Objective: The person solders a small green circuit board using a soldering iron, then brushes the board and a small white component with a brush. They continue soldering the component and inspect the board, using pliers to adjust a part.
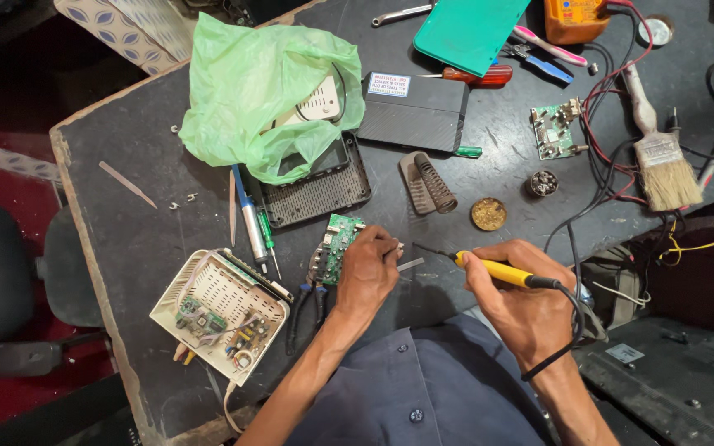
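My left hand (pixel 367 271) rests on the dark workbench (pixel 150 239), pinching a small metal piece, likely tweezers (pixel 409 264), beside a green circuit board (pixel 336 246). My right hand (pixel 522 297) grips a yellow-handled soldering iron (pixel 497 271) like a pen. Its dark tip points left toward my left hand's fingers, just short of them. The iron's black cord runs off over my right wrist.
An open white device case with boards inside (pixel 216 312) lies front left. A green plastic bag (pixel 266 91), black casing (pixel 316 194), soldering stand coil (pixel 433 183), round brass tin (pixel 487 214), paintbrush (pixel 663 161), small board (pixel 554 130), screwdrivers (pixel 251 221) and wires crowd the bench.
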